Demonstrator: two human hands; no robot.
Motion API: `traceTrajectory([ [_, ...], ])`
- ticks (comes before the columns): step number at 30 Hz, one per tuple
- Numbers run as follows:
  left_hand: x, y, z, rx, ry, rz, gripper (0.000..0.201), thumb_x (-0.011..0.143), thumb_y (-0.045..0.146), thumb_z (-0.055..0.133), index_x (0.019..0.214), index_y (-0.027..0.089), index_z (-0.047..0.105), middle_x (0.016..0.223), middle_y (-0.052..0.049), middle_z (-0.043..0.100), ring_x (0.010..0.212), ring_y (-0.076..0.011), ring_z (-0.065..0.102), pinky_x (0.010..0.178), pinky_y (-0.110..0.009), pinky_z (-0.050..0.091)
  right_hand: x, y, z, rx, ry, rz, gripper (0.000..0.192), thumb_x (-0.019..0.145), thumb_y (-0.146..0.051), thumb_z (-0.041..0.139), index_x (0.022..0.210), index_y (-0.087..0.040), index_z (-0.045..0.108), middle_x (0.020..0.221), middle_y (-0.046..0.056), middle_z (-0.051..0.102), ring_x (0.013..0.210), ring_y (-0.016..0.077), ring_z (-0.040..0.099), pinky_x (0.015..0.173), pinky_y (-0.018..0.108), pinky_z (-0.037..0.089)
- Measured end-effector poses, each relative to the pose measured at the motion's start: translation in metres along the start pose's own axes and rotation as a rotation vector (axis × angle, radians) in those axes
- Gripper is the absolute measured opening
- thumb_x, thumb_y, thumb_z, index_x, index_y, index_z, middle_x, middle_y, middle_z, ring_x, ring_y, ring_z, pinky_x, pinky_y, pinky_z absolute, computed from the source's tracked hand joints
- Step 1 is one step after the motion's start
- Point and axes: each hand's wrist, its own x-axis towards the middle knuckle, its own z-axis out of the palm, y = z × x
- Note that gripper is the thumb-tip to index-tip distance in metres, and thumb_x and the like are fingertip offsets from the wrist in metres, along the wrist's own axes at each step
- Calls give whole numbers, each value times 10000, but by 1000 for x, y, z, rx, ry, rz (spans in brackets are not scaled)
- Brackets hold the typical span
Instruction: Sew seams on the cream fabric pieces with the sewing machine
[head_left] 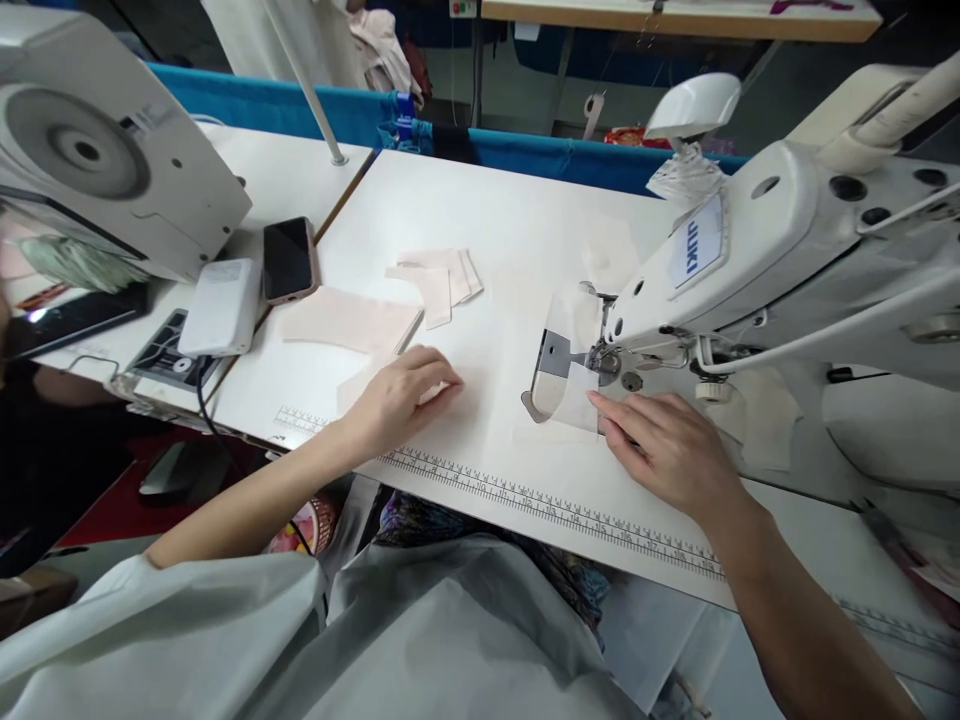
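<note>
A small pale fabric piece (pixel 579 392) lies at the presser foot (pixel 600 362) of the white sewing machine (pixel 750 230). My right hand (pixel 664 445) is closed at the near edge of this piece, index fingertip and thumb close together on it. To the left, my left hand (pixel 420 395) hovers over or rests on the tabletop, fingers curled and thumb pressed against them; anything between them is too small to make out. Just beyond it lie a larger pale pink fabric panel (pixel 349 318) and several small cut pieces (pixel 435 285).
A printed ruler (pixel 525 500) runs along the table's front edge. Left are a phone (pixel 289 260), a white power bank (pixel 219 305) with a cable, and another machine (pixel 112 140). More fabric pieces (pixel 765 420) lie under the machine arm. Dark-handled snips (pixel 885 530) lie far right.
</note>
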Motion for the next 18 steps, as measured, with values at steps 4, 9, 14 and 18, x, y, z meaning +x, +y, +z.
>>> traceTrajectory([
  [4, 23, -2, 5, 342, -85, -17, 204, 888, 288, 569, 1015, 136, 620, 1011, -128, 661, 987, -259, 575, 847, -384, 466, 1, -3, -2, 24, -13, 22, 299, 935, -148, 489, 1205, -137, 618, 788, 43, 670, 714, 179, 585, 726, 331, 435],
  [9, 37, -9, 3, 404, -237, -136, 257, 900, 400, 519, 911, 161, 614, 715, -55, 662, 703, -194, 592, 703, -331, 427, 2, -13, -11, 327, -81, 223, 304, 971, -230, 437, 1211, -207, 622, 933, 72, 684, 664, 149, 566, 654, 316, 461],
  [14, 39, 2, 1, -58, -263, -7, 293, 911, 403, 485, 775, 179, 616, 728, -41, 631, 672, -141, 568, 598, -258, 414, 5, -29, -25, 900, -197, 369, 296, 966, -279, 462, 1227, -261, 601, 1346, 98, 510, 666, 81, 550, 593, 248, 488],
  [18, 54, 26, 1, -437, -483, -62, 244, 884, 399, 563, 796, 188, 648, 708, -14, 624, 617, -112, 547, 533, -224, 408, 8, -39, -30, 1169, -358, 379, 257, 938, -245, 508, 1157, -257, 642, 1500, 83, 345, 707, 53, 545, 654, 236, 499],
])
